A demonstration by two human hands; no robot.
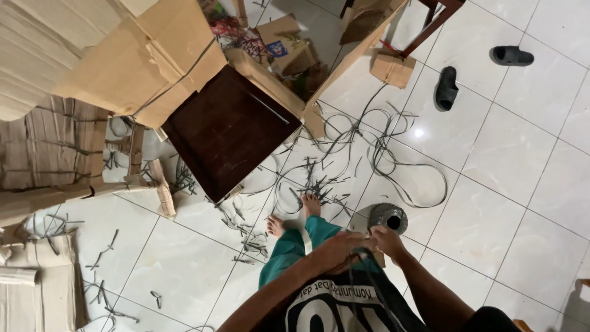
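Head cam looked straight down at a person standing barefoot on a white tiled floor [504,184]. Both hands met in front of the waist: left hand [340,251] was closed round a thin dark strap [362,255], fingers curled over it; right hand [387,238] was pinching the same strap just beside the left, w/ the two hands nearly touching. Strap ran down from the hands along the body, long axis roughly toward the camera, then out of view at the shirt; its far end couldn't be traced. A grey roll of strapping [388,217] sat on the floor just beyond the right hand, i.e. ahead and slightly right of the grip, so right hand was the nearer one to it. Loose loops of strap [399,160] lay sprawled on the tiles past the roll, w/ many short cut bits [319,178] scattered near the feet. Further ahead-left stood a dark brown wooden panel [227,129] half wrapped in cardboard [147,61], w/ flattened cardboard along the left edge. Two black sandals [447,88] lay well apart from the work, upper right.
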